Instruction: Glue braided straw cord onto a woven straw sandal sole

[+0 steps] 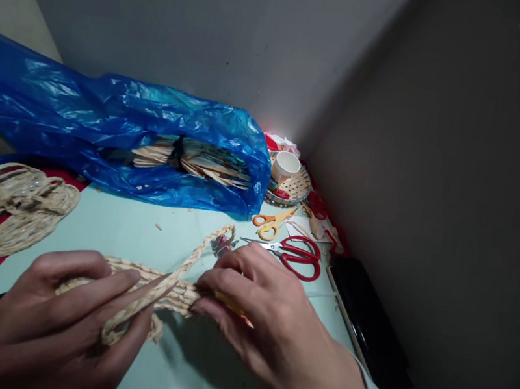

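Observation:
A flat piece of coiled straw braid (pixel 179 297), made of several rows side by side, is held between my two hands. My left hand (pixel 71 329) grips its left part, with a loose braid strand (pixel 184 265) looping over its fingers and rising toward the right. At the right end, the fingers of my right hand (pixel 262 306) are pinched on the piece. A bit of yellow shows under that hand, too covered to name. Just beyond the right hand lie red-handled scissors (pixel 302 257) and a small shiny clip-like item (pixel 221 245), partly hidden by the strand.
A blue plastic bag (pixel 181 192) with a bundle of straw (pixel 196 161) lies along the back. Woven straw sandals (pixel 34 218) rest on red cloth at left. Orange-handled scissors (pixel 270 222), a woven basket (pixel 297 190) with a paper cup (pixel 286 167), and a dark phone-like object (pixel 364 316) are at right.

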The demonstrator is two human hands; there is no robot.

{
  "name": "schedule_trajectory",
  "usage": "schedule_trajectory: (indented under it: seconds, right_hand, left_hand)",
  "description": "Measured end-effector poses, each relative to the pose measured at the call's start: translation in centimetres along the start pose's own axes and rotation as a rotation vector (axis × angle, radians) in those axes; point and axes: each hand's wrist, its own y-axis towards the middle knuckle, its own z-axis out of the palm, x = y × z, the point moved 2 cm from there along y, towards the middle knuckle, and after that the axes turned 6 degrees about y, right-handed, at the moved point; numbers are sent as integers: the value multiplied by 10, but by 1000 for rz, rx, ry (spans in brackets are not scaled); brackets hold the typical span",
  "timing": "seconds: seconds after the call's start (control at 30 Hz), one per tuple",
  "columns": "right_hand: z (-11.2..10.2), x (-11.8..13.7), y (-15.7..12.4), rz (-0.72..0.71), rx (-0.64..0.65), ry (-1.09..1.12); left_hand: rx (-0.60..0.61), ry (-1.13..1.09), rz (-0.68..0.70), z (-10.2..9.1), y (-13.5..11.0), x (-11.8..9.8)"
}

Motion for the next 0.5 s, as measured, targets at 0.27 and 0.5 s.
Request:
schedule_trajectory:
  seconds: [0.27, 0.5]
  right_hand:
    - [9, -1, 7, 95, 54, 80]
    - [12, -2, 12, 173, 61, 214]
  left_hand:
    - [-107, 30, -82, 4, 20, -6]
    - [-133, 31, -13, 2, 24, -4]
